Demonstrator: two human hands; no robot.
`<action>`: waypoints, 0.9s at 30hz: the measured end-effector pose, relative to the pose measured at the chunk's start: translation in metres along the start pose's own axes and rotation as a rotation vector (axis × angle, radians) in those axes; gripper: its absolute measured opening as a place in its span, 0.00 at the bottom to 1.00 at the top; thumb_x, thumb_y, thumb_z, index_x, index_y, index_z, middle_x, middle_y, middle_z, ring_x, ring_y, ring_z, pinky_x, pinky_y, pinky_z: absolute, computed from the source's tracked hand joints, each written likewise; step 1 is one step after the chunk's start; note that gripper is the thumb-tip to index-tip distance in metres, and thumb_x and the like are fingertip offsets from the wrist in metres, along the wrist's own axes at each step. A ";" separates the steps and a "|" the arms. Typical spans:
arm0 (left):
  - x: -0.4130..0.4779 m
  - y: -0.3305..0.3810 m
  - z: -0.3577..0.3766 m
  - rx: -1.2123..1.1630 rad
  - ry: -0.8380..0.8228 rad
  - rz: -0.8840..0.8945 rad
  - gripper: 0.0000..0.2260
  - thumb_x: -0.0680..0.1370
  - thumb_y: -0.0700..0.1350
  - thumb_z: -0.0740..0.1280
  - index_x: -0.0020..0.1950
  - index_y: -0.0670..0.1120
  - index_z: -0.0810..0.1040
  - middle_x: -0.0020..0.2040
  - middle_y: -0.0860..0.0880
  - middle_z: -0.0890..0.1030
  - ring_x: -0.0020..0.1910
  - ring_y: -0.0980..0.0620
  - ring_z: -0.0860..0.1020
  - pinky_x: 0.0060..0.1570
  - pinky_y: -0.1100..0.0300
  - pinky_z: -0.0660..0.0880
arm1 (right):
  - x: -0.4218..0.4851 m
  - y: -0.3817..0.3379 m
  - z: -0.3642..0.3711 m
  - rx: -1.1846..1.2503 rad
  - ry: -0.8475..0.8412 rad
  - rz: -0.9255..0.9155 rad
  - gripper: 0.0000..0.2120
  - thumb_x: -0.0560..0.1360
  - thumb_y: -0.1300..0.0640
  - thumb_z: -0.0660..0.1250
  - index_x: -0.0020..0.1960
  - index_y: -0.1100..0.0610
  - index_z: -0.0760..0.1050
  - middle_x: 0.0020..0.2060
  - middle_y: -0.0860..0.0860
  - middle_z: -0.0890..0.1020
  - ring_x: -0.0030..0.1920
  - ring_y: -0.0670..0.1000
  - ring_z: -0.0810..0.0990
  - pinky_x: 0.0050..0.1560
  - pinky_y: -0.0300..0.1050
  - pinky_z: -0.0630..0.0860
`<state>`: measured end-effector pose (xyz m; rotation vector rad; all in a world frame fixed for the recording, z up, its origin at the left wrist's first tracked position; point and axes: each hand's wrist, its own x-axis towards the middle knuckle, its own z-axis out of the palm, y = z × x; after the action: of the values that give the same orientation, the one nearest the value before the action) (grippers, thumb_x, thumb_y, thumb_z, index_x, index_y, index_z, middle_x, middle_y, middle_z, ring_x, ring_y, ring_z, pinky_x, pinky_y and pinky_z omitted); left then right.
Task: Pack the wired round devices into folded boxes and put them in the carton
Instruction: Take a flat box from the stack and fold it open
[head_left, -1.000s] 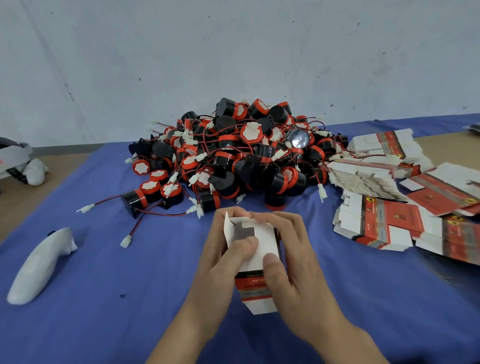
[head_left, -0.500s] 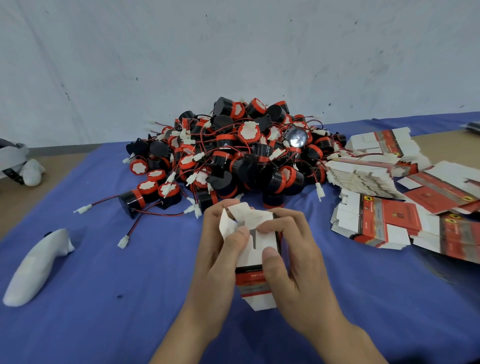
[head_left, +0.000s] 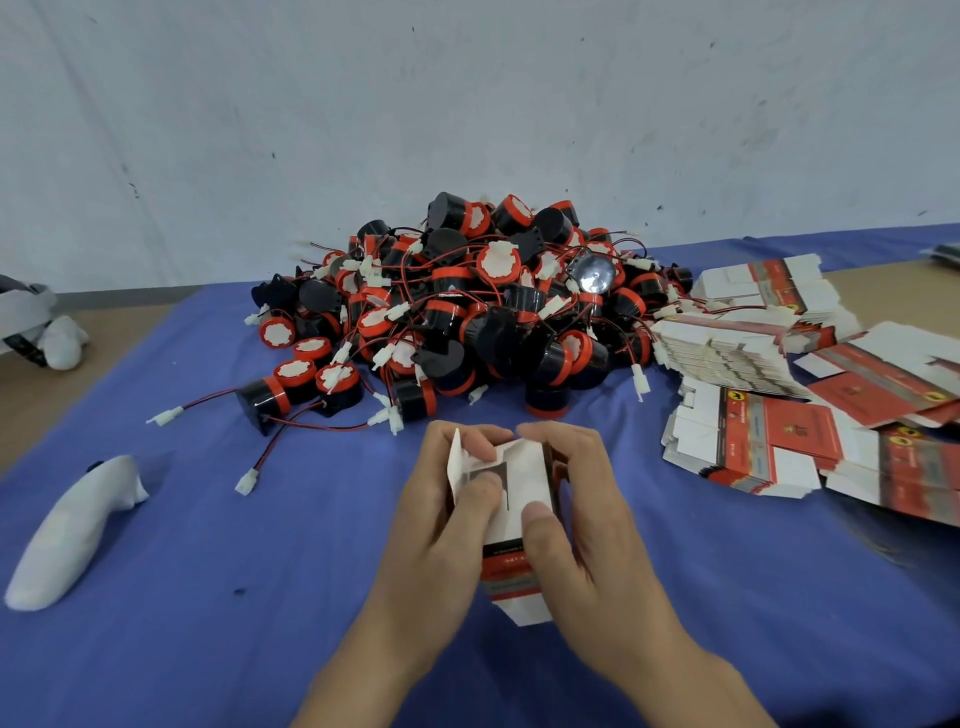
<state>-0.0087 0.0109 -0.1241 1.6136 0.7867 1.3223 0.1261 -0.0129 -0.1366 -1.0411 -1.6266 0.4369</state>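
Left-hand (head_left: 441, 540), right-hand (head_left: 592, 540) grip; box (head_left: 514, 571) lengthwise away.

We see the box (head_left: 509, 574) white, with a red band and dark grey stripes near its lower end; the round devices (head_left: 467, 312) are black with orange-red rings and white faces, their wires (head_left: 208, 400) red and black, their plugs (head_left: 169, 415) white; the flat boxes (head_left: 769, 436) show white flaps, red and grey panels and small yellow marks; the cloth (head_left: 208, 623) is blue; the table (head_left: 78, 395) is tan; the wall (head_left: 467, 104) is pale grey, flecked dark.
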 end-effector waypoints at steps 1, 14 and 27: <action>0.000 -0.001 0.000 0.032 0.002 0.008 0.05 0.77 0.41 0.59 0.51 0.47 0.72 0.53 0.52 0.82 0.46 0.52 0.81 0.42 0.58 0.80 | -0.001 0.000 0.000 -0.013 -0.030 0.005 0.21 0.77 0.49 0.57 0.70 0.45 0.66 0.65 0.42 0.71 0.66 0.47 0.74 0.59 0.31 0.70; 0.000 0.002 -0.004 -0.043 -0.024 -0.167 0.25 0.81 0.64 0.52 0.68 0.52 0.76 0.65 0.51 0.80 0.66 0.49 0.77 0.66 0.48 0.74 | 0.005 0.002 -0.003 -0.093 0.067 -0.008 0.18 0.74 0.50 0.56 0.60 0.54 0.75 0.60 0.41 0.70 0.63 0.44 0.72 0.55 0.28 0.70; 0.006 0.012 0.002 -0.182 -0.128 -0.347 0.26 0.71 0.60 0.62 0.64 0.48 0.78 0.58 0.50 0.84 0.54 0.57 0.83 0.47 0.65 0.79 | 0.007 0.008 -0.013 -0.307 0.096 -0.107 0.20 0.73 0.50 0.58 0.59 0.57 0.76 0.60 0.43 0.69 0.60 0.46 0.72 0.54 0.29 0.69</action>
<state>-0.0062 0.0106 -0.1108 1.3330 0.8014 1.0030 0.1412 -0.0065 -0.1338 -1.1752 -1.6867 0.0644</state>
